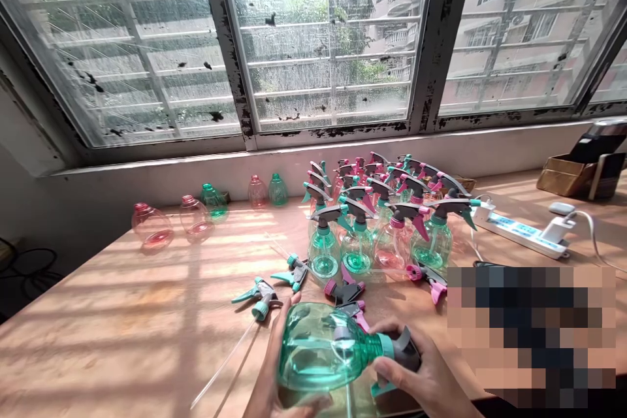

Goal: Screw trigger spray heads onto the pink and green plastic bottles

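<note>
Low in the head view, a green bottle (318, 353) lying sideways above the near edge of the desk (122, 313), neck toward the right. Left hand (274, 372) curled around the bottle's round body, fingers closed on it from below and behind. Right hand (421, 375) wrapped over the grey trigger head (404, 349) at the neck, fingers closed on it; possibly seated on the thread, hard to tell behind the fingers. Loose trigger heads (262, 297) scattered on the desk just beyond, some teal, some pink. Further back, a tight cluster of finished spray bottles (386, 222) standing upright. Headless bottles (196, 215), pink and green, standing well apart at the left by the wall. Power strip (519, 232) at the right. Grimy window (323, 39) above.
</note>
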Action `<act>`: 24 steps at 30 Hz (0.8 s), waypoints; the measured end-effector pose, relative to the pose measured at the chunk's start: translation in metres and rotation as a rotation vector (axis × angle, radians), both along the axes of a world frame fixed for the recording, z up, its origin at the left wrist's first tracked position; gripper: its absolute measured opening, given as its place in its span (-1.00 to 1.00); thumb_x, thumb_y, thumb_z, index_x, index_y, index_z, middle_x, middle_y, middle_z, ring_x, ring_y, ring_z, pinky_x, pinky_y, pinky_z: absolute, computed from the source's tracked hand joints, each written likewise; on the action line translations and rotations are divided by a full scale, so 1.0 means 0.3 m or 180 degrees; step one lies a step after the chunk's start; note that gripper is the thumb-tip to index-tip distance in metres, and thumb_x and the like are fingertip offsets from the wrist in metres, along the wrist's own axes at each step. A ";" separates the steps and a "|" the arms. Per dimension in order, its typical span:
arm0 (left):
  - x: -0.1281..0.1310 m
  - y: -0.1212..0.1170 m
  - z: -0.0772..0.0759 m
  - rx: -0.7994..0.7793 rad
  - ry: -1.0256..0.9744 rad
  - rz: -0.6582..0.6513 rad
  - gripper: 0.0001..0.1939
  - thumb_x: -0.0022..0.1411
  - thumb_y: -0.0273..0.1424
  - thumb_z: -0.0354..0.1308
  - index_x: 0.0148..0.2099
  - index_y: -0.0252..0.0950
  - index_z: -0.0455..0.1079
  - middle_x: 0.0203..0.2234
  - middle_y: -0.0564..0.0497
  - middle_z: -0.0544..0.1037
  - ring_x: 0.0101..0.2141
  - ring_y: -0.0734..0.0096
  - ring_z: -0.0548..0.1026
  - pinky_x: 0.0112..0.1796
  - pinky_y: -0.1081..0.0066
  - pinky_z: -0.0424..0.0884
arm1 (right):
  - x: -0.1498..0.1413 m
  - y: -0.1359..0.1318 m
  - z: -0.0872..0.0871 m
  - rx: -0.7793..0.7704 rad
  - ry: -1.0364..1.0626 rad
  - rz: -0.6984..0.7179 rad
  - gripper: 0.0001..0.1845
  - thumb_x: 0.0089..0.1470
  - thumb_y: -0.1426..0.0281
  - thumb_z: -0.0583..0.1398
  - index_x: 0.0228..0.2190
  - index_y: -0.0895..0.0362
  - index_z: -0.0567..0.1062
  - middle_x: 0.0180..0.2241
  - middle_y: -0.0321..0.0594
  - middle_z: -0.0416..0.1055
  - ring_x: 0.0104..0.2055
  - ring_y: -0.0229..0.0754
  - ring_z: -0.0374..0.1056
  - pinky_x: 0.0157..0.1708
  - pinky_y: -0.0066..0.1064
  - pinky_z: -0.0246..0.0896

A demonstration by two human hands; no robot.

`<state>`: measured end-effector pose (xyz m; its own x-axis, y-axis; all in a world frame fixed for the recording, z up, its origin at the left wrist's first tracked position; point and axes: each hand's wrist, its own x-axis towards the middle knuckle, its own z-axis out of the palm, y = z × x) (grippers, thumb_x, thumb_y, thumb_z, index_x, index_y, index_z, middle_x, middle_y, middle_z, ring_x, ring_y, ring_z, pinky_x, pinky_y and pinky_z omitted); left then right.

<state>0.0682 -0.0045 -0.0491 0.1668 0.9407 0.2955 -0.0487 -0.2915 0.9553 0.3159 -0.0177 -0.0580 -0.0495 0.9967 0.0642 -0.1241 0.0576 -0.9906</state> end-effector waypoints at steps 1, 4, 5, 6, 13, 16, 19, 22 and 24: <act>0.002 0.000 0.002 -0.0036 0.0018 0.0018 0.09 0.09 -0.01 0.46 0.53 0.00 0.02 0.51 -0.12 0.02 0.44 -0.30 0.08 0.38 -0.03 0.11 | -0.001 0.000 0.000 0.0009 0.0041 -0.0020 -0.52 0.00 0.05 0.45 -0.18 0.11 0.58 -0.51 -0.32 0.46 -0.48 -0.11 0.46 -0.44 -0.37 0.34; 0.012 -0.007 0.020 -0.0286 -0.0072 -0.0024 0.09 0.09 -0.04 0.48 0.53 0.07 -0.01 0.53 -0.10 -0.01 0.42 -0.27 0.15 0.29 0.05 0.32 | -0.001 0.001 -0.005 0.0094 0.0048 -0.0085 -0.54 0.00 0.07 0.46 -0.18 0.11 0.58 -0.51 -0.32 0.46 -0.48 -0.14 0.44 -0.44 -0.39 0.30; 0.015 -0.011 0.027 -0.0390 -0.0129 -0.0050 0.09 0.10 -0.04 0.48 0.53 0.09 -0.02 0.53 -0.10 -0.01 0.41 -0.26 0.17 0.25 0.07 0.38 | -0.001 0.002 -0.007 0.0114 0.0012 -0.0093 -0.54 0.00 0.07 0.46 -0.19 0.11 0.59 -0.51 -0.33 0.46 -0.48 -0.15 0.43 -0.44 -0.40 0.28; 0.016 -0.014 0.033 -0.0470 -0.0176 -0.0072 0.11 0.10 -0.05 0.48 0.53 0.11 -0.05 0.53 -0.09 -0.01 0.41 -0.25 0.18 0.23 0.09 0.41 | 0.000 0.002 -0.009 0.0123 -0.0032 -0.0092 -0.55 0.00 0.07 0.46 -0.19 0.11 0.60 -0.50 -0.33 0.45 -0.49 -0.17 0.41 -0.44 -0.42 0.26; -0.016 -0.015 0.009 -0.0339 -0.0426 -0.0414 0.13 0.14 0.03 0.43 0.56 0.03 -0.13 0.54 -0.09 -0.03 0.45 -0.28 0.07 0.34 0.03 0.22 | 0.003 0.001 -0.016 0.0110 -0.0193 -0.0063 -0.53 -0.04 0.04 0.47 -0.22 0.09 0.61 -0.49 -0.35 0.39 -0.49 -0.21 0.32 -0.47 -0.45 0.22; -0.027 -0.002 -0.013 -0.0278 -0.0105 -0.0340 0.09 0.14 -0.07 0.46 0.55 0.03 -0.05 0.54 -0.05 -0.03 0.46 -0.29 0.03 0.38 -0.01 0.13 | 0.002 0.000 -0.015 0.0004 -0.0083 -0.0089 -0.51 -0.02 0.02 0.46 -0.19 0.09 0.59 -0.51 -0.35 0.42 -0.48 -0.17 0.37 -0.44 -0.43 0.26; -0.021 0.006 -0.022 -0.0254 0.0168 -0.0064 0.06 0.15 -0.12 0.47 0.53 0.12 -0.04 0.54 0.02 -0.03 0.48 -0.21 -0.05 0.42 -0.01 -0.03 | 0.001 -0.001 -0.014 -0.0046 0.0014 -0.0131 -0.50 -0.01 0.02 0.46 -0.17 0.10 0.57 -0.52 -0.34 0.43 -0.47 -0.15 0.40 -0.44 -0.40 0.27; -0.014 0.006 -0.021 -0.0279 0.0221 0.0061 -0.01 0.24 -0.13 0.40 0.53 0.15 -0.07 0.54 0.02 -0.02 0.48 -0.16 -0.03 0.42 -0.02 -0.05 | 0.000 -0.001 -0.013 -0.0003 -0.0009 -0.0074 -0.50 -0.01 0.02 0.46 -0.18 0.10 0.59 -0.53 -0.35 0.42 -0.48 -0.17 0.39 -0.43 -0.41 0.23; -0.016 0.004 -0.019 -0.0235 0.0215 0.0025 0.07 0.18 -0.09 0.44 0.55 0.10 -0.11 0.54 -0.01 -0.02 0.49 -0.18 -0.07 0.42 -0.04 -0.09 | 0.001 0.000 -0.013 0.0001 -0.0051 -0.0043 -0.51 -0.01 0.01 0.46 -0.19 0.10 0.60 -0.53 -0.37 0.39 -0.49 -0.19 0.36 -0.44 -0.43 0.20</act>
